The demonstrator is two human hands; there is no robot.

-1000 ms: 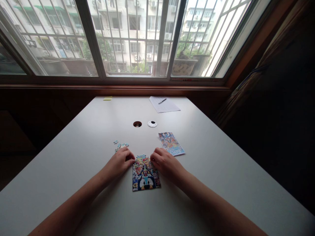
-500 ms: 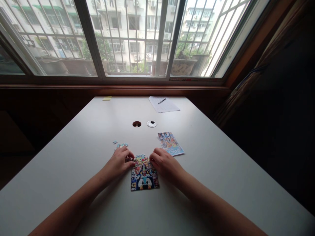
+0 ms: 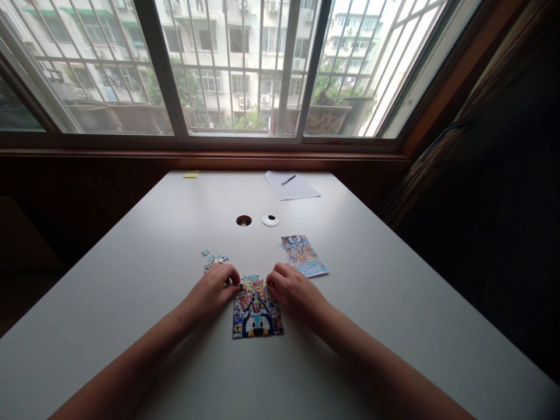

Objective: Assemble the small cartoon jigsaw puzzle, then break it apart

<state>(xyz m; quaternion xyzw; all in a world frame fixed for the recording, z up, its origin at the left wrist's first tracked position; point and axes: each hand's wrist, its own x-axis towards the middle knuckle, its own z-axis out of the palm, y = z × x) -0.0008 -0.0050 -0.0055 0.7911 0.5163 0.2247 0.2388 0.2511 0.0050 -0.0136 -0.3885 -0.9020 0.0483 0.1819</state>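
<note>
A colourful, partly assembled jigsaw puzzle (image 3: 258,318) with a blue cartoon dog face lies flat on the white table. Its far edge is uneven. At the puzzle's upper left edge, my left hand (image 3: 215,287) is closed, thumb and index finger pinched together; whatever is between them is too small to make out. My right hand (image 3: 291,286) rests at the upper right edge with its fingers curled in against the puzzle, and its fingertips are partly hidden. Just beyond my left hand lie several loose puzzle pieces (image 3: 217,260), partly covered by the fingers.
A printed picture sheet (image 3: 305,255) lies beyond my right hand. Farther back are a round cable hole (image 3: 244,221) and its loose cover (image 3: 270,220). Paper (image 3: 297,189) with a pen (image 3: 288,179) and a yellow note (image 3: 191,174) lie near the window.
My left thumb and index finger have drawn closer together at the puzzle's edge, and more loose pieces show behind that hand. My right hand has hardly moved.
</note>
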